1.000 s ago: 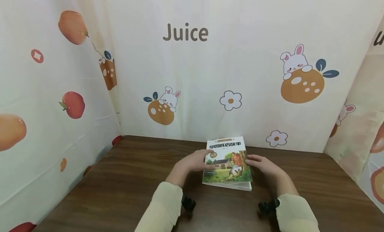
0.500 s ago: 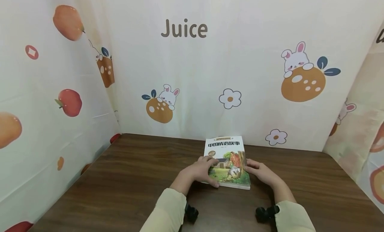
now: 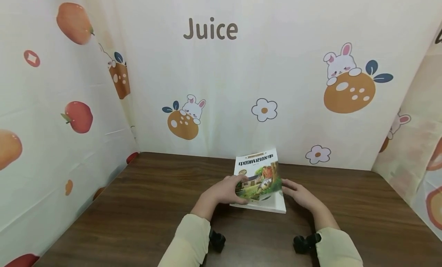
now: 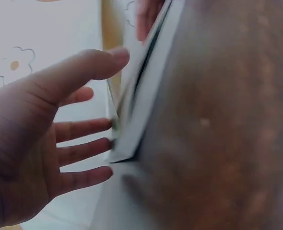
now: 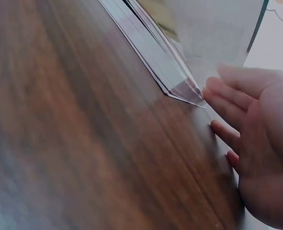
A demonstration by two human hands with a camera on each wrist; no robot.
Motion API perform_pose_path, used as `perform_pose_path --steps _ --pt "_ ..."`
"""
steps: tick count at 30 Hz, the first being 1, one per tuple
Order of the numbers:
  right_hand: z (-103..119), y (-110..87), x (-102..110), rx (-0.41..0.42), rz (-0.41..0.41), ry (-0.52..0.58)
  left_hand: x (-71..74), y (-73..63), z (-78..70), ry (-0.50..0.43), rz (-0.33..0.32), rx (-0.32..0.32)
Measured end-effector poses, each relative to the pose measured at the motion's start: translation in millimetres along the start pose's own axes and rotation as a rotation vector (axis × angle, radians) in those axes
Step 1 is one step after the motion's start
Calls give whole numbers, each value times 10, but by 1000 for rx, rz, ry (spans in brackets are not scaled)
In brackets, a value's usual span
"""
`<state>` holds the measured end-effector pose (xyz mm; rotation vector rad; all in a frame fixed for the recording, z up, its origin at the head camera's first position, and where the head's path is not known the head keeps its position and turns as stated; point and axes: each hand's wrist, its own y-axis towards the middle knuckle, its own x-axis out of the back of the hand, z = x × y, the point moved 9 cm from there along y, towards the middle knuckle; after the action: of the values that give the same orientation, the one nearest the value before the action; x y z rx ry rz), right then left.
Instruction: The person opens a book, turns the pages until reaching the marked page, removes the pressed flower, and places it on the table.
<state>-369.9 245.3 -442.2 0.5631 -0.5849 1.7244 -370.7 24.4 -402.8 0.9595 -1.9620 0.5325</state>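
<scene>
A paperback book (image 3: 258, 175) with an illustrated cover and Chinese title lies on the table near the back curtain. Its cover is raised and skewed, baring a white page (image 3: 271, 203) along the lower edge. At the book's left side is my left hand (image 3: 222, 190), its fingertips at the edge and its thumb apart; the left wrist view shows those fingers (image 4: 84, 152) spread and fairly straight. My right hand (image 3: 302, 196) has its fingertips by the book's right edge. In the right wrist view the fingers (image 5: 228, 103) reach the book's corner without curling round it.
The dark wooden table (image 3: 155, 205) ends at a white curtain (image 3: 221, 79) printed with fruit, rabbits and flowers, which also encloses both sides. A black device (image 3: 217, 241) is on the left wrist and another black device (image 3: 305, 244) on the right.
The book's cover, lying flat half a second ago, now stands lifted and skewed with a white page showing. My left hand has shifted slightly left and up; the right stays by the book's edge.
</scene>
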Motion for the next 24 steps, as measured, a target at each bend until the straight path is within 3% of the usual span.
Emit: perform_pose_path --steps 4,8,11,13,16,22,24 --pt "6 16 -11 41 17 -23 175 -66 -79 -247 -22 -66" --pt "-17 26 -26 46 25 -29 551 -234 -140 -492 -150 -195" --pt "-20 23 -25 47 26 -30 801 -357 -40 -459 -235 -217" --pt "-17 20 -19 50 26 -32 886 -407 120 -361 -255 -154" --pt "-11 16 -9 55 26 -31 984 -534 332 -209 -228 0" --pt "-3 26 -5 71 23 -36 981 -708 849 -141 -193 318" --pt "8 28 -21 76 32 -40 932 -727 996 -115 -189 392"
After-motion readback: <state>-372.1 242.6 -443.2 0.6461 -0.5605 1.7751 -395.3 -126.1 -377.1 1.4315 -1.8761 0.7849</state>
